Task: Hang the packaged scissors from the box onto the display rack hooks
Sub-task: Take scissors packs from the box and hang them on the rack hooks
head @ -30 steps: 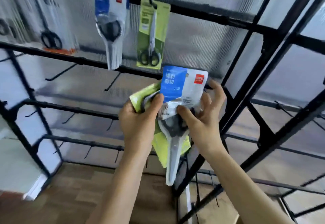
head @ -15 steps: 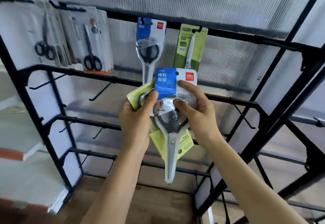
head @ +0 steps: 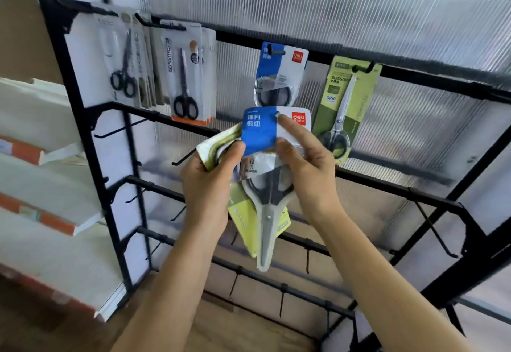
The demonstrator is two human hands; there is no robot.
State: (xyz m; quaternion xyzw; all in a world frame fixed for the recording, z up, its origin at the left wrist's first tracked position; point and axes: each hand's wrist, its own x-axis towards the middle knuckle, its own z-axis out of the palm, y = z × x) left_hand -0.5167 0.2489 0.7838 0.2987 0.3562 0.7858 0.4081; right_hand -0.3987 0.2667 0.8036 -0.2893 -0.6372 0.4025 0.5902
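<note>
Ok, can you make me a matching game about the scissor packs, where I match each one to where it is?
Things:
1. blue pack in front
2. green pack behind it
3. hanging green pack
4. white packs with orange edge

Places:
A. left end of the top bar
B. held by the left hand and the right hand
C. on a hook right of the hanging blue pack
D. mostly hidden by another pack

Pairs: 1-B, 2-D, 3-C, 4-A.

Held pkg (head: 258, 133) now under hung twin (head: 282, 75)
</note>
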